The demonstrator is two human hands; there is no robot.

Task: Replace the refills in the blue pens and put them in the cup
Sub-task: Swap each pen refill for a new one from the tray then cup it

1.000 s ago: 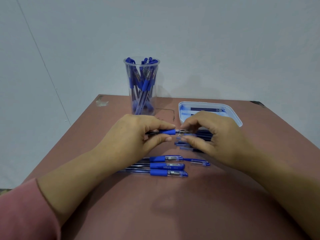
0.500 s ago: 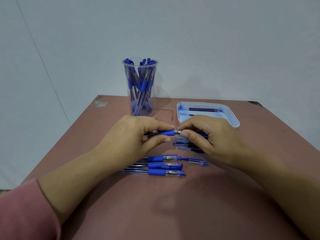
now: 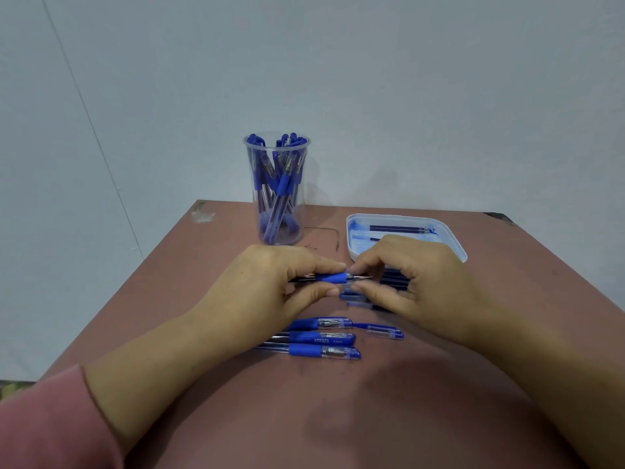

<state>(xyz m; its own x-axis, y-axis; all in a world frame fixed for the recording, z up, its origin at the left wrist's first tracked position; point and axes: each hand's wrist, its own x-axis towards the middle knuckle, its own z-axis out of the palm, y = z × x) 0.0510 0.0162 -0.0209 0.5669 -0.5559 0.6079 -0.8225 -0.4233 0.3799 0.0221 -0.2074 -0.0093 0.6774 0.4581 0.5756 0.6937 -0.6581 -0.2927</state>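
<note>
Above the table's middle, my left hand [image 3: 270, 286] grips a blue pen [image 3: 329, 277] by its blue rubber grip, held level. My right hand [image 3: 409, 279] pinches the pen's metal tip end between thumb and forefinger. Three capped blue pens [image 3: 321, 336] lie side by side just below my hands, with a loose clear cap [image 3: 385, 332] to their right. A clear plastic cup [image 3: 277, 187] full of several blue pens stands at the back. More blue refills or pen parts [image 3: 389, 282] lie under my right hand, partly hidden.
A pale blue tray [image 3: 449, 238] with dark refills sits at the back right, behind my right hand. The brown table [image 3: 304, 418] ends at a grey wall behind the cup. A pink sleeve [image 3: 44, 421] covers my left forearm.
My right fingers have shifted slightly along the pen's tip while my left hand keeps the grip section still. The view has tilted a little.
</note>
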